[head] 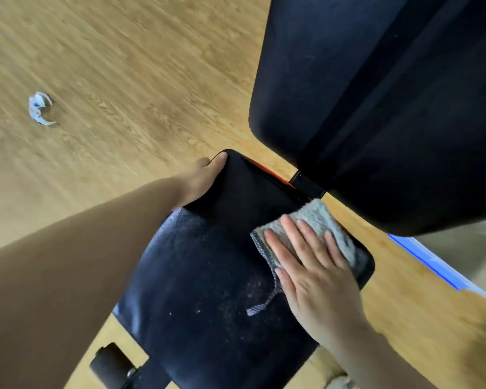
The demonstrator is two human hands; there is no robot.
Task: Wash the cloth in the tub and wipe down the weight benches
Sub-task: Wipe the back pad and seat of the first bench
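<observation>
A black padded seat [208,276] of a weight bench fills the lower middle, with pale specks on its surface. Its black back pad [390,94] rises at the upper right. A grey cloth [320,220] lies on the seat's far right corner. My right hand [312,265] presses flat on the cloth with fingers spread. My left hand [202,181] grips the seat's far left corner, the thumb on top. A clear tub with a blue rim [438,270] shows partly at the right edge, behind the back pad.
Wooden floor [124,66] surrounds the bench. A crumpled white scrap [41,108] lies on the floor at the left. A black foam roller [110,363] of the bench frame sticks out at the bottom left. A pale object [340,384] sits at the bottom edge.
</observation>
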